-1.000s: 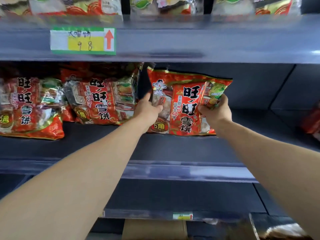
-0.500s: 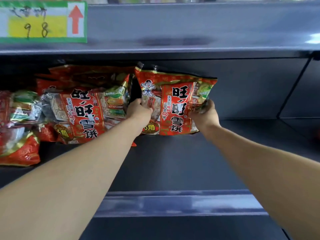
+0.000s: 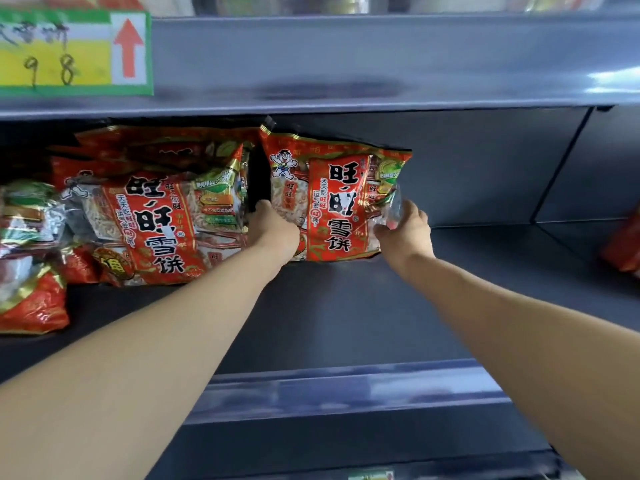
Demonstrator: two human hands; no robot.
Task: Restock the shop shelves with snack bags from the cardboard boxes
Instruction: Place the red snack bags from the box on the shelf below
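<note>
Looking into a dark grey shelf beneath an upper shelf edge with a green and yellow price label, a heap of red snack bags leaning along the left and a lone red bag at the far right edge. Holding one upright snack bag near the back, just right of the heap, bottom edge down at the shelf board. Left hand curled round its lower left edge, right hand pinching its crinkled right edge.
</note>
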